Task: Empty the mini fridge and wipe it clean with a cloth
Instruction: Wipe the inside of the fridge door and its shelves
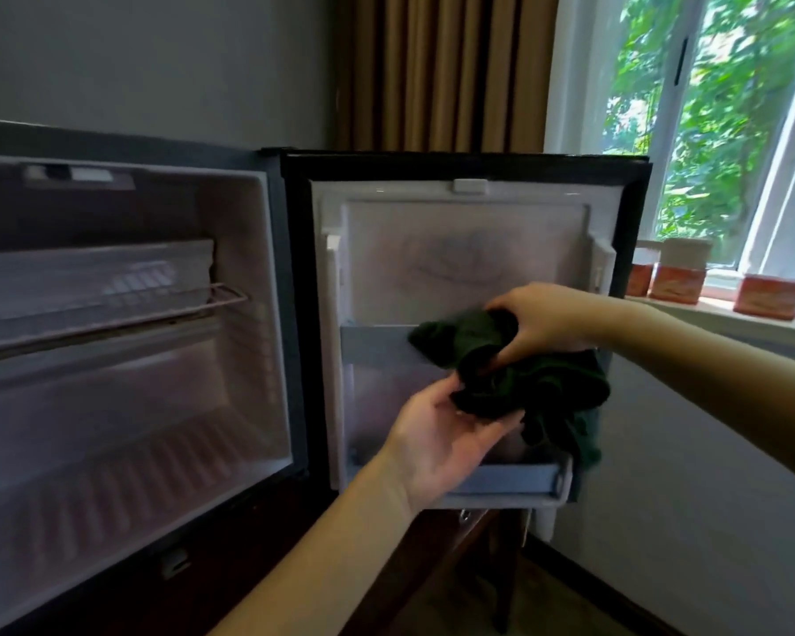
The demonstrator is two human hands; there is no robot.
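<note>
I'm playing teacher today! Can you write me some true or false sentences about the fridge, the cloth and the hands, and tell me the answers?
1. The fridge door is open. True.
2. The cloth is bright yellow. False: it is dark green.
3. Both hands are on the cloth. True: the right hand grips it from above and the left hand supports it from below.
4. The fridge is full of bottles. False: only a wire shelf shows inside.
5. The cloth is inside the main compartment. False: it is held in front of the door's inner side.
6. Orange containers stand on the windowsill. True.
</note>
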